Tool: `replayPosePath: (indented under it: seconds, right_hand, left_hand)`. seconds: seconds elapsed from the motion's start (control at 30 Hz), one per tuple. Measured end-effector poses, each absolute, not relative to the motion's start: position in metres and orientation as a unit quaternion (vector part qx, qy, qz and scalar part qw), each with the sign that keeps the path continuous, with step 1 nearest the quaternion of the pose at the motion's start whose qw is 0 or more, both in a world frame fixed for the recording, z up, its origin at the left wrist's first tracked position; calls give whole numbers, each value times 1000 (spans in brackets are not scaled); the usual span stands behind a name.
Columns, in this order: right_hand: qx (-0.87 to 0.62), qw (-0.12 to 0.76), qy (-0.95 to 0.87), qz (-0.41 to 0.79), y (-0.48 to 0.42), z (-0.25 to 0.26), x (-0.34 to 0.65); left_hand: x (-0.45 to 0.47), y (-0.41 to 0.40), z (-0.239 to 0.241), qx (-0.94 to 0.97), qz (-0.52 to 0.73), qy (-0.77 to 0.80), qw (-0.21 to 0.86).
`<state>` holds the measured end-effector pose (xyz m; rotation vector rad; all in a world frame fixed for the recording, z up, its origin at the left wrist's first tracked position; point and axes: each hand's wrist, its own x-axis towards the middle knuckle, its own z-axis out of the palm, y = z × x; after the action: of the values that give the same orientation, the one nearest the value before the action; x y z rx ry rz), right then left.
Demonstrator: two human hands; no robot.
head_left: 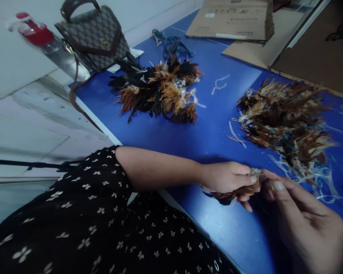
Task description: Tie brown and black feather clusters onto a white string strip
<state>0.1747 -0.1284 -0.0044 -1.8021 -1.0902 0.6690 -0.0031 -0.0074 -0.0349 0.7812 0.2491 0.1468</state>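
My left hand is closed around a small bundle of brown and black feathers, above the blue table near its front edge. Its thumb presses on the pale, fluffy quill end, while darker tips stick out below the palm. Right at that pale end, my right hand has thumb and index finger pinched together; whatever lies between them is hidden. Beyond the right hand spreads a large pile of brown feathers with bits of blue and white strips. A second heap of black and orange-brown feather bundles lies farther left.
Translucent strips are scattered on the blue table. A patterned handbag and a red-labelled bottle stand at the left back. Flattened cardboard and an upright box occupy the far right. Dark blue ties lie behind.
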Motion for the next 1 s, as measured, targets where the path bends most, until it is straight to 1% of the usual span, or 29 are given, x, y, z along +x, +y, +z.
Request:
replayPosePath:
  seconds: [0.1, 0.17, 0.27, 0.37, 0.5, 0.7, 0.8, 1.0]
  right_hand:
    - [-748, 420, -442, 263, -126, -2, 172]
    - [-747, 419, -442, 266, -125, -4, 173]
    - [-722, 443, -444, 293, -126, -9, 179]
    - [-695, 467, -443, 320, -127, -16, 188]
    - [-690, 497, -412, 328, -127, -25, 195]
    - [-624, 555, -349, 424, -116, -16, 184]
    - [-606, 560, -350, 444, -114, -12, 181]
    - [-599, 539, -345, 481, -117, -10, 181]
  left_hand:
    - [-4, -8, -29, 418, 65, 145, 895]
    - [-4, -8, -30, 415, 60, 152, 895]
    - [-1, -6, -39, 374, 39, 134, 917]
    - [4, -1, -55, 320, -7, 86, 943]
    - [8, 8, -70, 259, -56, 34, 964]
    - [12, 14, -72, 251, -105, -6, 962]
    - [17, 14, -71, 271, -111, -28, 956]
    - [19, 16, -62, 288, -151, -70, 943]
